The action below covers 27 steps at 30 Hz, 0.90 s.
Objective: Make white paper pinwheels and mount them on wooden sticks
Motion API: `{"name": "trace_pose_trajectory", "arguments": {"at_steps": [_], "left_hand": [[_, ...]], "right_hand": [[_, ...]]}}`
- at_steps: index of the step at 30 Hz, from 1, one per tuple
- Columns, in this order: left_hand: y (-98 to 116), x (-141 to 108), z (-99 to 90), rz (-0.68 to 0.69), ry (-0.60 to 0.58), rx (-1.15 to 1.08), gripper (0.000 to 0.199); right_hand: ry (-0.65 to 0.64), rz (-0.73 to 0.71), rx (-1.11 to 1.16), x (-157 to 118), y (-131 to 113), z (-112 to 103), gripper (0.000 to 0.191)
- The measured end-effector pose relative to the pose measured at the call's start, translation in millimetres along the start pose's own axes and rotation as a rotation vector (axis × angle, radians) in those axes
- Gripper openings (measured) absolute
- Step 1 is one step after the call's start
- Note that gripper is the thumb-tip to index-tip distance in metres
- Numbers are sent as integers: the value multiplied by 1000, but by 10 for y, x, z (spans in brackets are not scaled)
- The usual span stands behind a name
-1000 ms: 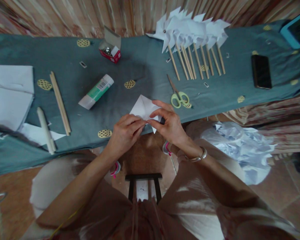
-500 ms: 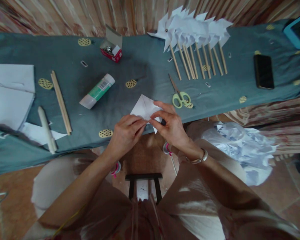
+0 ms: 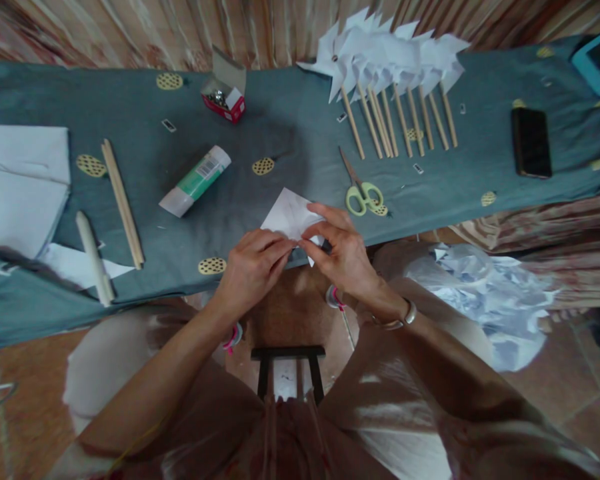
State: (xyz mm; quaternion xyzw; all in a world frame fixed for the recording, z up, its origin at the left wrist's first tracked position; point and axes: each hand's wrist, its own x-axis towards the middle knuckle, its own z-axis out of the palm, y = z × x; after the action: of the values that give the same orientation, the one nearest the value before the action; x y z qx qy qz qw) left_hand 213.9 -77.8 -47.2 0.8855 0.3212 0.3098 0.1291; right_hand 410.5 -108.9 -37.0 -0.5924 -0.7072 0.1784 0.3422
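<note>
A square of white paper (image 3: 290, 208) with creases lies at the front edge of the cloth-covered table, one corner pointing away from me. My left hand (image 3: 255, 267) pinches its near left side, fingers pressed together. From the right, my right hand (image 3: 337, 247) grips the paper between thumb and fingers, its fingertips close to those of the left. The near part of the sheet is mostly hidden under both hands. Green-handled scissors (image 3: 363, 198) lie just beyond my right hand. A green and white glue stick (image 3: 196, 181) rests to the upper left of the paper.
Several paper pinwheels (image 3: 390, 63) on wooden sticks lie at the back. A red box (image 3: 224, 103) holds small metal pieces. Leftward are sticks (image 3: 123, 203), a pale rod (image 3: 94, 259) and paper sheets (image 3: 20, 193). A phone (image 3: 531, 143) lies right; a bag of paper scraps (image 3: 490, 293) sits below.
Both hands keep nearly the same pinch on the paper, with only a tiny shift of the fingertips. The view has moved very slightly.
</note>
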Motion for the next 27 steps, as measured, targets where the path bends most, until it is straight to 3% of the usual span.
{"name": "trace_pose_trajectory", "arguments": {"at_steps": [13,27], "left_hand": [[12,21,9,12,21,28,15],[12,13,6,-39,23,-89,18]], "right_hand": [[5,-25,-23,-11,11,10,17],[-25,8,-42,-15,-33,-5,19]]}}
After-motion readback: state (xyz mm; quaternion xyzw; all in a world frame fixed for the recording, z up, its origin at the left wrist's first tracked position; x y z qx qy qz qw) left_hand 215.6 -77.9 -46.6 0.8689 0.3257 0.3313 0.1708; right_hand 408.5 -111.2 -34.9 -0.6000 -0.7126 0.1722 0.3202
